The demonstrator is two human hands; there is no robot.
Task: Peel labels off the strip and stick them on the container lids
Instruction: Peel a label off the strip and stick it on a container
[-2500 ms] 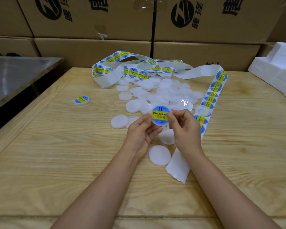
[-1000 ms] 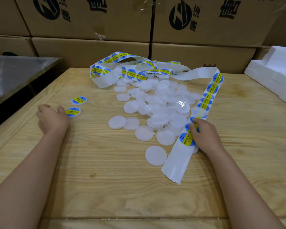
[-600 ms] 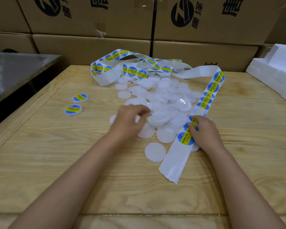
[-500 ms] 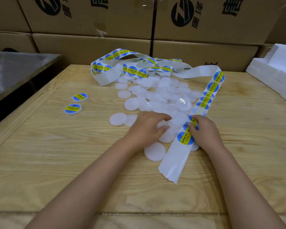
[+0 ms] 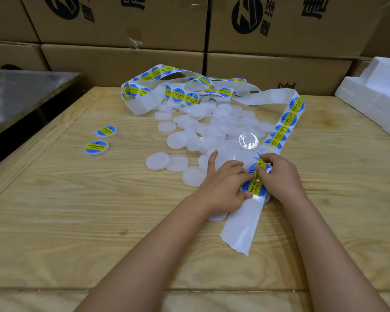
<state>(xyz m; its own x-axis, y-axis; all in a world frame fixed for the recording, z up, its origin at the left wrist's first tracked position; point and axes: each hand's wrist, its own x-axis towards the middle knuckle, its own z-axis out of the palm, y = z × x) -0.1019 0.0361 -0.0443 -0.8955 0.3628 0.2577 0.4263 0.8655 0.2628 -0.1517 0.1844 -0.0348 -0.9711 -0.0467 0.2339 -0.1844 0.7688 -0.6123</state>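
Pinching the label (image 5: 257, 167), right fingers (image 5: 268, 158) meet left fingers (image 5: 236, 165) holding the strip (image 5: 241, 224).

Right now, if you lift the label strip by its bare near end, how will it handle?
Probably floppy: the label strip already loops and twists over the lid pile. Likely very light, since its far loops stand up unsupported. Its backing looks glossy, so it may slide on the wooden table.

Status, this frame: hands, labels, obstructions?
Left hand holds label strip. Right hand pinches next label. Two labelled lids done, far left. Blank lids beside hands, no obstruction.
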